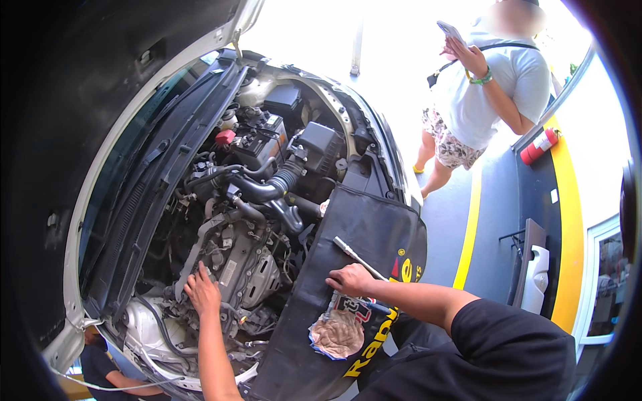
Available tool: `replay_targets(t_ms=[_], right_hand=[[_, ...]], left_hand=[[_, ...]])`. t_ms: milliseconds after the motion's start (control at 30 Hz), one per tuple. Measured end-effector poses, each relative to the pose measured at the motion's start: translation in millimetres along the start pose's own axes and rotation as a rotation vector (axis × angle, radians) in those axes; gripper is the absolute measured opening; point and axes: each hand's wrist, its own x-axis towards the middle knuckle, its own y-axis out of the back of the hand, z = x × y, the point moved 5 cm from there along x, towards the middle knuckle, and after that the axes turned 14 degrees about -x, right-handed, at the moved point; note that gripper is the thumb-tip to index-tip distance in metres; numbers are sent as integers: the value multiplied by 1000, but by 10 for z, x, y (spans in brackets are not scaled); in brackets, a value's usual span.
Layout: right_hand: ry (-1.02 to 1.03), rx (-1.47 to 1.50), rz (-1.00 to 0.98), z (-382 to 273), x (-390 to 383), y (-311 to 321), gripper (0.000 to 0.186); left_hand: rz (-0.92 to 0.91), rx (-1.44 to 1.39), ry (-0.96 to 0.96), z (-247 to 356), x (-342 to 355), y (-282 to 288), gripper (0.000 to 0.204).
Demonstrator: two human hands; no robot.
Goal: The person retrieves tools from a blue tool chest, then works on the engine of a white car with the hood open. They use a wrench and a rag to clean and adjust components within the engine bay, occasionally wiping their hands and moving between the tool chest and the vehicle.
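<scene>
While the hood [100, 73] stands raised along the upper left, the engine bay lies open beneath it, bounded on the right by a black fender cover [361, 234] draped over the car's side edge.

Left hand [202, 293] — fingers spread and flat, grasping nothing — rests on the engine [244, 264] low in the bay, near the metal parts at its front. Hoses and brackets crowd close on every side of this hand; open room is tight there, with only narrow gaps between parts.

Right hand [350, 279] — closed around the lower end of a slim metal wrench [356, 256] — lies on the fender cover, the tool's shaft angling up and to the left over the black fabric. Just below this hand a soiled rag [340, 331] rests on the cover, touching it.

Farther back in the bay sit a battery [257, 140] with a red terminal cap [225, 137], a black air box [319, 147] and a ribbed intake hose [281, 182] that crosses between them and the engine.

Beyond the car's right side the floor is open: a bystander [488, 87] stands there holding a phone [452, 32], well apart from both hands. A red fire extinguisher [539, 146] hangs on the wall beside a yellow stripe [470, 227].
</scene>
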Motion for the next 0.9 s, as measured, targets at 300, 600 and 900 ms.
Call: replay_targets(t_ms=[300, 600, 900], right_hand=[[79, -2, 88, 31, -56, 26, 39], [149, 88, 168, 101, -13, -123, 35], [191, 94, 210, 111, -6, -182, 33]], left_hand=[[-45, 10, -210, -54, 200, 37, 97], [31, -68, -279, -121, 166, 2, 92], [61, -23, -257, -29, 101, -16, 42]])
